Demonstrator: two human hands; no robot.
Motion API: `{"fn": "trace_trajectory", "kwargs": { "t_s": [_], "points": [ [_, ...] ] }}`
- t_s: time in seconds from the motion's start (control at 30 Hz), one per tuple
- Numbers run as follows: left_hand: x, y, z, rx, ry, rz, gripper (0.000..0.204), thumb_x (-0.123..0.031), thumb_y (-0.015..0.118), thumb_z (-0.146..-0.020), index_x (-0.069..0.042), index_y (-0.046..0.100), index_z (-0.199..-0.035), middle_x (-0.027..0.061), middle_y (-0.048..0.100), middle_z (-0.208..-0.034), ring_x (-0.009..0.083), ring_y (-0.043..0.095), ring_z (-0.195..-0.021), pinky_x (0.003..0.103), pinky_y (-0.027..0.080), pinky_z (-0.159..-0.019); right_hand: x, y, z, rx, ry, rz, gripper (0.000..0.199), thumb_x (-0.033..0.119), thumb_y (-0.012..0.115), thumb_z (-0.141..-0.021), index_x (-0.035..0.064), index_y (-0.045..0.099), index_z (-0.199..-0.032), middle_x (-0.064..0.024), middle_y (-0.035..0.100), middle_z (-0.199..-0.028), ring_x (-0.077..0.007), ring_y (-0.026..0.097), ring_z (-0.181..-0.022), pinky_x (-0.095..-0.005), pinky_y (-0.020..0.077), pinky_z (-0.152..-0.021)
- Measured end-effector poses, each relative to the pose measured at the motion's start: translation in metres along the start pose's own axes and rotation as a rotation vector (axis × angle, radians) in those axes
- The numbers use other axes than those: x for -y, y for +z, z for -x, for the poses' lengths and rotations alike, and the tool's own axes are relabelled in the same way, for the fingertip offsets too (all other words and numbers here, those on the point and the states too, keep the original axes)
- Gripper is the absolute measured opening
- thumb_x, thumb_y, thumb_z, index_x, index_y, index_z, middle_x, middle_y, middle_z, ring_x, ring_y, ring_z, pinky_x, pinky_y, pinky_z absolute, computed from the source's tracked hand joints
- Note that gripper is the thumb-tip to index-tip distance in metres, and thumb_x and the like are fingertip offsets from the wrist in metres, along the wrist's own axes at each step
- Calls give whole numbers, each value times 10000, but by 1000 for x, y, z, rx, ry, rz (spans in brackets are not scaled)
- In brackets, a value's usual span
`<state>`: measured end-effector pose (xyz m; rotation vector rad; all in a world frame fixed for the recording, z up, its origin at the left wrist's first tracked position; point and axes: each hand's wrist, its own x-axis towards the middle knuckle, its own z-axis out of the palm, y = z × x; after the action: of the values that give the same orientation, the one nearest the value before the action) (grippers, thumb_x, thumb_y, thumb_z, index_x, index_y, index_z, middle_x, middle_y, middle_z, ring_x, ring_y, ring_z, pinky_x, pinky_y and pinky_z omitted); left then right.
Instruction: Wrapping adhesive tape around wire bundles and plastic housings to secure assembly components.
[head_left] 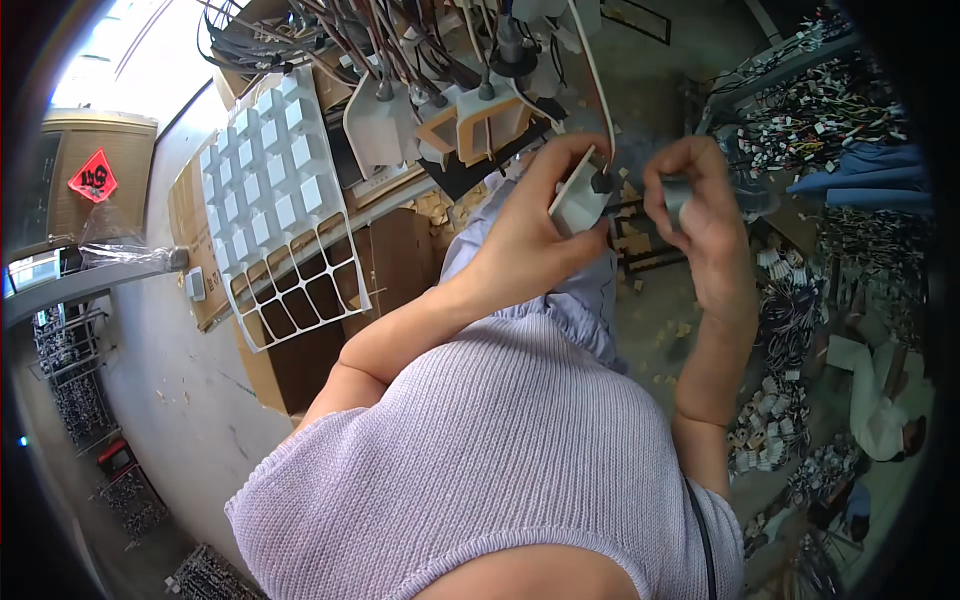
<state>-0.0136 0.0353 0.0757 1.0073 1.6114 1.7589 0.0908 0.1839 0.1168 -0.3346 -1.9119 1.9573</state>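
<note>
My left hand (530,235) grips a small white box-shaped plug part (580,200) with a white cable (597,80) running up from it to a bundle overhead. My right hand (705,215) is closed around a small grey part (676,195), held just right of the white one, a short gap between them. Both hands are raised in front of my lilac knitted top.
A white grid tray (275,190) with several white blocks lies on cardboard boxes (300,350) at left. White adapters on cables (440,120) hang above the hands. Piles of wired connectors (830,110) cover the right side. Another person in white (885,400) sits lower right.
</note>
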Motion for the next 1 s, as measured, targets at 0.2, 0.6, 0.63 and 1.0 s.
{"fn": "trace_trajectory", "kwargs": {
  "t_s": [0.2,0.6,0.63,1.0],
  "points": [
    [-12,-4,2,-3,29,-12,602,30,626,-671,-37,464,-1247,117,505,-1152,238,492,-1136,307,372,-994,3,3,1,75,43,67,375,3,685,-795,14,501,-1121,15,474,-883,-53,453,-772,-194,396,-710],
    [-7,-4,0,-10,112,-65,591,28,673,-627,-51,506,-1188,130,554,-1080,299,521,-1058,358,407,-937,19,-10,-20,395,-220,430,447,42,830,-621,6,640,-1024,-29,567,-991,-121,575,-885,-234,451,-796],
    [-7,-4,-1,-12,111,-69,583,28,679,-624,-49,510,-1178,130,559,-1073,305,529,-1048,358,416,-924,20,-10,-20,407,-249,479,449,42,829,-604,11,653,-1016,-34,569,-989,-129,581,-897,-238,450,-810],
    [3,-10,-7,-89,-45,91,562,-7,723,-651,-21,520,-1175,135,621,-1034,249,630,-953,328,503,-804,25,37,10,147,-46,49,868,232,838,-694,-76,401,-1378,-129,621,-1121,-180,604,-1031,-288,465,-921]
  ]
}}
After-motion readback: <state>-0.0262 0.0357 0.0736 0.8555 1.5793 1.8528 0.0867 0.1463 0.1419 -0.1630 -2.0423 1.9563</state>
